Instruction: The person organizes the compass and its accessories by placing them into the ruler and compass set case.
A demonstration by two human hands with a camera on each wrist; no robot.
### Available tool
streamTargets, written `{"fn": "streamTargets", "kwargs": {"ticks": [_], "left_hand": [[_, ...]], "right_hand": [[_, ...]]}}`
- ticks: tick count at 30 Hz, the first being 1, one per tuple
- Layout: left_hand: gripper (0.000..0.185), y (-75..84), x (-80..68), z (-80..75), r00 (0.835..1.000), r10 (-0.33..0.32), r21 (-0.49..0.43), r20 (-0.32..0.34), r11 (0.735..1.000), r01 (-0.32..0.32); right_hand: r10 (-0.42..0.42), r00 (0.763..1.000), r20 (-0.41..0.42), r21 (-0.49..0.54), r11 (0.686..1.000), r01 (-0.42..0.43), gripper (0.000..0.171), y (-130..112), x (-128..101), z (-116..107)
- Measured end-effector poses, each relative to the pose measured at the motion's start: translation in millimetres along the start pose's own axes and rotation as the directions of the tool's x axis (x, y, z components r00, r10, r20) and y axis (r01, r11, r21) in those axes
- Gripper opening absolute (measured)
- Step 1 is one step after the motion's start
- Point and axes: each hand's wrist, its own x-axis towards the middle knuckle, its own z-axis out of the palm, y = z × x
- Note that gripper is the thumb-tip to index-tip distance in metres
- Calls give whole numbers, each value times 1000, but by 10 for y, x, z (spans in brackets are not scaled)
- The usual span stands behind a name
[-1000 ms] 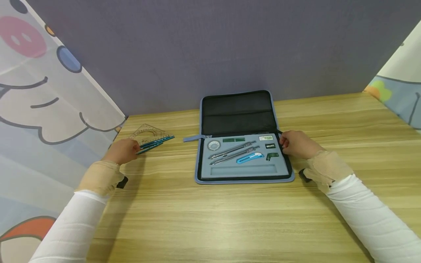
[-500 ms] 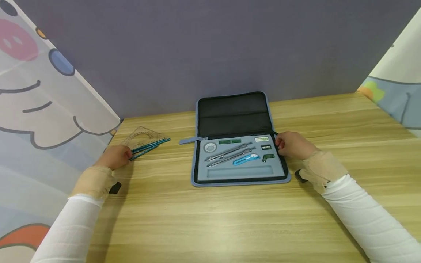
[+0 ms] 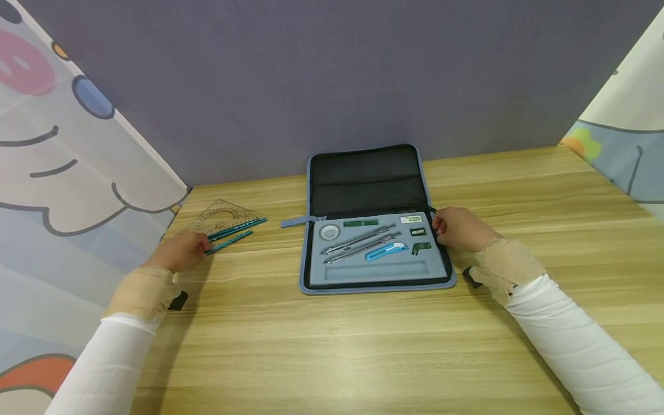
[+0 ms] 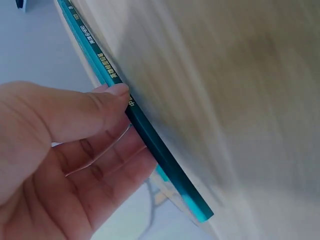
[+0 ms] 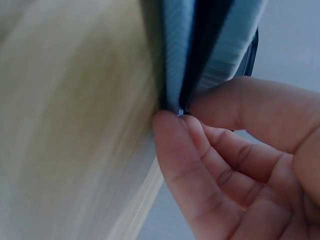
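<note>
Over at the far left of the wooden table (image 3: 332,346), the left hand (image 3: 178,252) pinches the near ends of the teal pencils (image 3: 236,230) — thumb on top, fingers curled beneath, as the left wrist view shows. They are slim, dark teal with lighter ends, and carry small gold lettering too blurred to read. They lie partly across a clear set square (image 3: 220,214) with a protractor arc.

To the right, well apart, lies the blue zip case (image 3: 376,230), opened flat, its black lid leaning on the grey wall. Its grey foam tray holds a round dial-like piece (image 3: 329,232), two metal compasses (image 3: 360,242), a blue utility knife (image 3: 386,250), small green and white boxes with unreadable labels — and a long bare slot along the near edge. The right hand (image 3: 459,229) pinches the case's right edge between thumb and curled fingers.
</note>
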Motion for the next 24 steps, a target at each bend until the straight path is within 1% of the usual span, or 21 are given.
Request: {"fn": "streamTargets", "kwargs": {"ticks": [3,6,8,9,14,17,21,24], "left_hand": [[11,120,-22,2,998,42,40,-57,998,-40],[9,267,-29,15,989,90,87,-113,993,-81],[8,368,-26,20,986,102,99,-132,991,-89],[8,413,-22,21,984,110,100,-139,990,-96],[10,634,1,19,986,102,86,-133,992,-91],[12,770,4,10,985,115,72,-129,992,-106],[13,956,2,1,976,164,58,-145,986,-157],[14,1090,10,10,961,217,77,-169,975,-207]], "right_hand": [[-1,1000,-3,-2,1000,1,12,-3,4,7],[-6,1000,-9,-8,1000,6,12,5,5,9],[-10,1000,-11,-11,1000,10,12,13,5,11],[-10,1000,-12,-11,1000,10,12,15,5,13],[-2,1000,-6,-11,1000,2,12,21,3,16],[0,1000,-2,-13,1000,0,13,28,-1,18],[-1,1000,2,-12,1000,1,13,29,-1,16],[-2,1000,5,-10,1000,2,13,24,3,8]]}}
